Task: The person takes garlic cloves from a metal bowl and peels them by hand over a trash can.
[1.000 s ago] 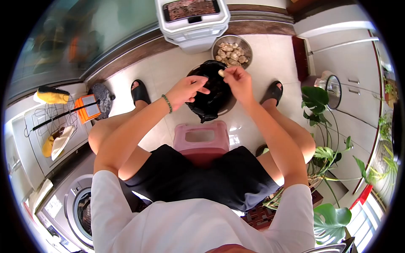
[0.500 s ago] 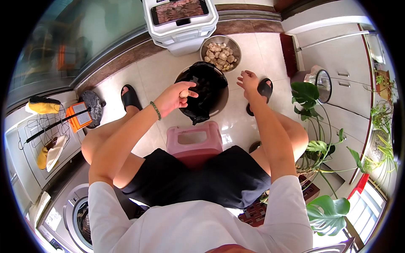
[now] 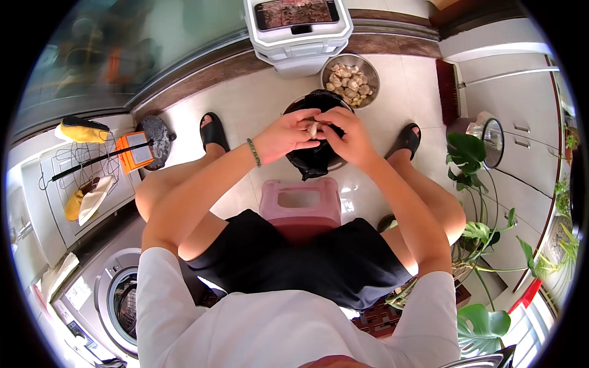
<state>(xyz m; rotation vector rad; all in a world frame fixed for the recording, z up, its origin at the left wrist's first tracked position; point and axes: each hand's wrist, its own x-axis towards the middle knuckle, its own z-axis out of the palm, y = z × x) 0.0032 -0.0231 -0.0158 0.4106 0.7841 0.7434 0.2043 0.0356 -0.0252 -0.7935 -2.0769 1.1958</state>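
Above the black bag (image 3: 307, 167), in the head view, a small garlic piece (image 3: 313, 129) sits between the two hands. It is pale and whitish, with a rounded shape (its finer surface is too small to make out). The left hand (image 3: 288, 136), with a green beaded bracelet (image 3: 253, 153) at its wrist, holds the garlic between slightly parted, bent fingers. The right hand (image 3: 346, 136) has its fingers curled inward to a narrow gap, the tips right at the garlic and close against the left fingers; whether they grip it too, I cannot tell. Under the hands, the bag lines a round bin (image 3: 337, 163), its edges crumpled. Just beyond it, a metal bowl (image 3: 377, 75) holds a heap of garlic bulbs (image 3: 351, 83). Near the bowl stands a white box (image 3: 299, 48) with a phone (image 3: 297, 13) lying on top. A pink stool (image 3: 300, 205) is between the knees.
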